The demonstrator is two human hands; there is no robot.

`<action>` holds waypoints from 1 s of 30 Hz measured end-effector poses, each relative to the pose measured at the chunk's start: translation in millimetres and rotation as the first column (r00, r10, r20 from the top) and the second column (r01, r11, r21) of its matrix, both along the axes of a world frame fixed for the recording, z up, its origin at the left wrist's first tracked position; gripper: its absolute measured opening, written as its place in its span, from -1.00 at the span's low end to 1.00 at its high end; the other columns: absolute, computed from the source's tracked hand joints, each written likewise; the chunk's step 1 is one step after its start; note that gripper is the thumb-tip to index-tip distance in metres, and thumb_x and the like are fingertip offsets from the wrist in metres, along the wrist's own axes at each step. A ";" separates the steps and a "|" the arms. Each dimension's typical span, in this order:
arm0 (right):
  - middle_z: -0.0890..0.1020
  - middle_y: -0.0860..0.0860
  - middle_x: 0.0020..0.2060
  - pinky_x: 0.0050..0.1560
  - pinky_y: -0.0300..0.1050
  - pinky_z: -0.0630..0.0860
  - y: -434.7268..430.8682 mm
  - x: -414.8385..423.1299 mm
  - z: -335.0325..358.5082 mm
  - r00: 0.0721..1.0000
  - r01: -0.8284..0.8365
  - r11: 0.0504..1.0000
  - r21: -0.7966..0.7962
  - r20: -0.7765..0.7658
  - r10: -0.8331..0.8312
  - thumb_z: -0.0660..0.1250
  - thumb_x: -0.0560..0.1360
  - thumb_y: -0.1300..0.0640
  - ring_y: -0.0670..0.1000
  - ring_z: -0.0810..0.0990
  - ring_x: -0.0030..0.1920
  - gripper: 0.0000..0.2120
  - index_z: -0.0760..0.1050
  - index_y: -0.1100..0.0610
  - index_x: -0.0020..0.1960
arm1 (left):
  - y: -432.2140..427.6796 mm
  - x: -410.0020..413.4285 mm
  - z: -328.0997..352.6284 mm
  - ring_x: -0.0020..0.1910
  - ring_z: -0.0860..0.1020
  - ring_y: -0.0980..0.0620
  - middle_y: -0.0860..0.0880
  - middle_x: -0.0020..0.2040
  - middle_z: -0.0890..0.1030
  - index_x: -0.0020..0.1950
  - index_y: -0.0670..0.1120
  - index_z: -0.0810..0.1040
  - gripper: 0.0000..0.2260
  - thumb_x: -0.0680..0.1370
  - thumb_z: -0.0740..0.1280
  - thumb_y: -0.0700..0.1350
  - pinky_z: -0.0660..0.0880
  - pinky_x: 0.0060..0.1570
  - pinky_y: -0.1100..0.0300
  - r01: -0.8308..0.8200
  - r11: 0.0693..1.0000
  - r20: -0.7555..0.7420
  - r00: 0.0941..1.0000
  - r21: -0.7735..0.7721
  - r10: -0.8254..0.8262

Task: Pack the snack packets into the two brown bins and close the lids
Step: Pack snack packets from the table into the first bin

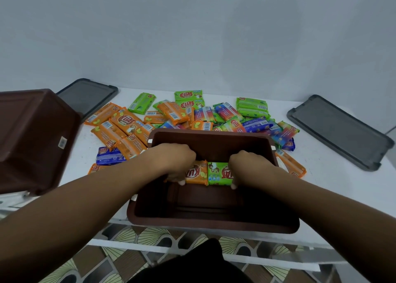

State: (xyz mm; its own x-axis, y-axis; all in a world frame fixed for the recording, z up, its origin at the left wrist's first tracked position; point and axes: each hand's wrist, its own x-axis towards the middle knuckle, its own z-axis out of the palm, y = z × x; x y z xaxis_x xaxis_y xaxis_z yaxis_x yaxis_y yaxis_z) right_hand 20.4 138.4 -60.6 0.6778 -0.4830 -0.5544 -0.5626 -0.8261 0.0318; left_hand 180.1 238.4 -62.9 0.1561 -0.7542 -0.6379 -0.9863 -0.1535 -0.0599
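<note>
At frame centre, inside the open brown bin point(214, 224), the left hand point(176, 164) grips an orange snack packet point(196, 174) and the right hand point(248, 168) a green snack packet point(217, 173), side by side. They look light, soft-wrapped and probably slippery, so holding the outer ends seems safest.

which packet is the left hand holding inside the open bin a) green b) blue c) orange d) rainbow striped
c: the left hand grips the orange packet inside the open brown bin, while the right hand holds the green packet right beside it.
</note>
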 end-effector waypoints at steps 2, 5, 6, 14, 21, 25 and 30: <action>0.60 0.06 0.07 0.12 0.02 0.59 -2.9 3.3 1.9 0.998 0.033 0.997 0.072 0.049 -0.036 0.49 0.47 0.10 0.10 0.60 0.12 -0.71 0.56 0.16 0.15 | 0.1 7.0 7.3 -0.18 0.60 0.02 0.04 -0.20 0.61 0.00 -0.11 0.69 -0.88 0.57 0.46 -0.07 0.56 -0.16 0.09 -0.011 0.999 -0.092 0.996 -0.052 0.006; 0.67 -0.04 -0.05 0.07 -0.09 0.61 -9.5 3.6 8.3 0.974 0.014 0.987 0.163 0.221 -0.051 0.38 0.54 0.21 -0.03 0.63 -0.01 -0.90 0.68 0.08 -0.03 | 2.5 16.4 23.6 -0.14 0.60 0.17 0.15 -0.15 0.64 -0.03 -0.03 0.70 -0.88 0.59 0.38 -0.18 0.54 -0.08 0.22 -0.020 0.983 -0.237 0.971 -0.181 -0.024; 0.67 -0.10 -0.12 0.00 -0.19 0.60 -10.5 3.2 12.7 0.956 0.002 0.983 0.184 0.288 -0.056 0.37 0.55 0.22 -0.11 0.63 -0.08 -0.86 0.70 0.07 -0.08 | 3.2 18.4 28.9 -0.14 0.59 0.21 0.18 -0.14 0.65 -0.01 -0.01 0.71 -0.88 0.60 0.38 -0.17 0.51 -0.10 0.28 -0.030 0.972 -0.278 0.960 -0.233 -0.037; 0.66 -0.09 -0.41 -0.28 -0.28 0.49 -0.4 29.0 48.5 0.707 -0.091 0.939 0.331 0.686 -0.173 0.53 0.44 0.13 -0.25 0.54 -0.46 -0.99 0.71 0.04 -0.14 | 18.1 49.2 62.0 -0.31 0.66 0.14 0.23 -0.37 0.64 -0.04 -0.02 0.71 -0.97 0.54 0.50 -0.09 0.44 -0.29 0.41 -0.228 0.849 -0.498 0.866 -0.476 -0.046; 0.61 -0.08 -0.45 -0.37 -0.30 0.39 7.0 69.5 58.0 0.647 -0.129 0.949 0.288 0.750 -0.140 0.54 0.43 0.09 -0.22 0.47 -0.47 -0.97 0.71 0.03 -0.17 | 43.7 89.4 81.5 -0.30 0.65 0.07 0.01 -0.29 0.69 -0.09 -0.01 0.72 -0.95 0.53 0.51 -0.06 0.55 -0.20 0.15 -0.323 0.749 -0.513 0.858 -0.579 -0.026; 0.65 -0.04 -0.37 -0.30 -0.24 0.44 4.5 98.9 63.2 0.643 -0.074 0.973 0.218 0.756 -0.120 0.54 0.42 0.11 -0.20 0.50 -0.39 -0.93 0.73 0.10 -0.12 | 53.0 119.8 88.0 -0.26 0.67 0.09 0.03 -0.23 0.71 -0.08 -0.01 0.72 -0.95 0.54 0.49 -0.06 0.57 -0.20 0.13 -0.365 0.676 -0.486 0.874 -0.640 0.012; 0.58 -0.15 -0.41 -0.32 -0.29 0.40 -1.3 128.4 68.2 0.658 0.005 0.977 0.211 0.736 -0.163 0.53 0.43 0.14 -0.19 0.53 -0.36 -0.98 0.71 0.06 -0.14 | 51.6 149.7 86.4 -0.27 0.67 0.12 0.03 -0.24 0.71 -0.07 -0.05 0.70 -0.97 0.55 0.48 -0.12 0.54 -0.24 0.30 -0.392 0.645 -0.488 0.872 -0.656 0.033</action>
